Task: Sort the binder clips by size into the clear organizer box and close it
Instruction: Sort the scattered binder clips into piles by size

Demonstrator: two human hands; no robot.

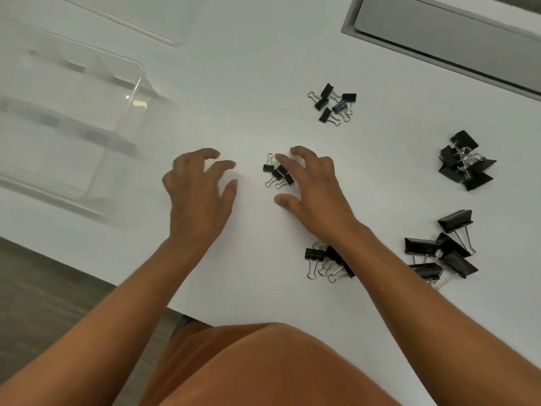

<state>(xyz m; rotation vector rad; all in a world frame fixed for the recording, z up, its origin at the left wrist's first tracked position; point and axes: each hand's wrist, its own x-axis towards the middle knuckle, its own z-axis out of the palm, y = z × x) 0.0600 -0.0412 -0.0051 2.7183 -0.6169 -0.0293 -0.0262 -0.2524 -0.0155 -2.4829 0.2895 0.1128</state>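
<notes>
Five groups of black binder clips lie on the white table (248, 83), all described here relative to the smallest group (278, 174) at the centre. Nearest the camera, an orange garment (263, 367) covers the lower middle of the view, and both bare forearms extend from it over the table edge. A strip of wood-tone floor (44, 288) shows at lower left of the table.

Just nearer than the smallest group and slightly right, a group of mid-size clips (325, 260) lies partly under the right forearm. Further right at about the same depth sits a group of the largest clips (445, 250), their wire handles pointing various ways.

The right hand (316, 189) hovers directly right of the smallest group, fingers spread and curled, with the index fingertip over or touching one clip; contact cannot be confirmed. It grips nothing. The left hand (199, 189) is just left of the smallest group, apart from it, fingers spread wide and curled, empty.

Well to the right of the smallest group lies a pile of large clips (467, 162), tightly clustered. Beyond the smallest group and slightly right, a group of small clips (332, 104) is loosely scattered.

Left of the smallest group and extending farther away, the clear box (73, 127) stands open, blurred, with internal dividers visible; no clips can be seen in it. Its lid (140, 22) lies beyond it. At far right, a grey recessed panel (448, 36) is set into the table.
</notes>
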